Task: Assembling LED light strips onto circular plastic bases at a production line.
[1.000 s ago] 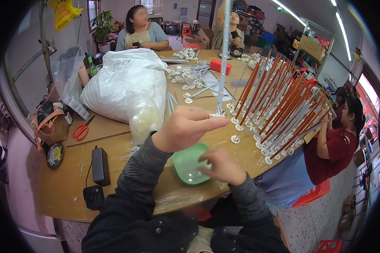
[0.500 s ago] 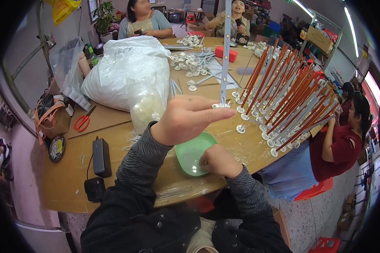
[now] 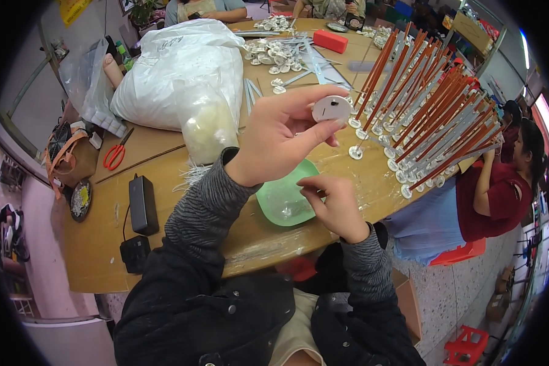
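A round white disc (image 3: 331,110) is pinched between the thumb and fingers of my left hand (image 3: 280,131). Its flat face, with a small dark hole and a slot, is turned toward me. Any strip behind it cannot be told from the pale strips beyond. Below, a green bowl (image 3: 271,198) with small clear bits in it rests on the table. Over the bowl's right side is my right hand (image 3: 337,207), thumb and forefinger pressed together. Whatever is between those fingertips is too small to make out.
On the right stand many brown and grey rods (image 3: 409,110) on white disc bases. A big white sack (image 3: 177,73), red-handled scissors (image 3: 114,156) and a black power adapter (image 3: 143,204) lie left. A red box (image 3: 330,41) sits far back; a person in red (image 3: 494,201) works at right.
The white disc in my left hand has tipped; its strip stood upright before, and now the disc's flat face shows. My right hand has come up out of the bowl, fingertips pinched.
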A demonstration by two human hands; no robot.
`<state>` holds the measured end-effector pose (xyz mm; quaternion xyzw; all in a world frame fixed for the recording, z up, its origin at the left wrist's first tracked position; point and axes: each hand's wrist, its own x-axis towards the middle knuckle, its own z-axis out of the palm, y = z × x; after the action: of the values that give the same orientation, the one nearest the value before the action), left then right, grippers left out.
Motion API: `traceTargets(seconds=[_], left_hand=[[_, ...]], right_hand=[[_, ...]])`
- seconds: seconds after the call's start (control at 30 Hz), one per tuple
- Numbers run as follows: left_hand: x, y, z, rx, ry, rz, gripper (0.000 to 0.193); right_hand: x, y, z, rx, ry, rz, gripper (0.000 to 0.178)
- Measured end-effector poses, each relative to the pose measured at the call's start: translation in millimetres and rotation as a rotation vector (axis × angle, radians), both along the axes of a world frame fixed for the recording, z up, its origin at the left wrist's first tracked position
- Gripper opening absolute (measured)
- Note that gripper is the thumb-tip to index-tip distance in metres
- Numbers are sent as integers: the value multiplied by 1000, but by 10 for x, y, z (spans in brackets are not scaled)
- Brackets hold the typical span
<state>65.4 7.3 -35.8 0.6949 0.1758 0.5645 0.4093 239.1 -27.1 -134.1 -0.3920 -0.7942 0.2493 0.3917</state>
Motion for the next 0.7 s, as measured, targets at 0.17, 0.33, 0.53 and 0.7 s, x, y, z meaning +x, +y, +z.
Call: traceTargets(seconds=[0.17, 0.33, 0.53, 0.7], left_hand=[[26, 4, -53, 20, 2, -36, 36], [11, -34, -37, -28, -15, -81, 32], [25, -36, -32, -153, -37, -182, 29], [3, -58, -27, -105, 9, -84, 26]], right_hand=[[11, -98, 108, -101, 2, -21, 11], [147, -191, 220, -119, 203, -169, 6], [116, -230, 136, -127, 192, -97, 9], [116, -237, 135, -98, 153, -73, 7]])
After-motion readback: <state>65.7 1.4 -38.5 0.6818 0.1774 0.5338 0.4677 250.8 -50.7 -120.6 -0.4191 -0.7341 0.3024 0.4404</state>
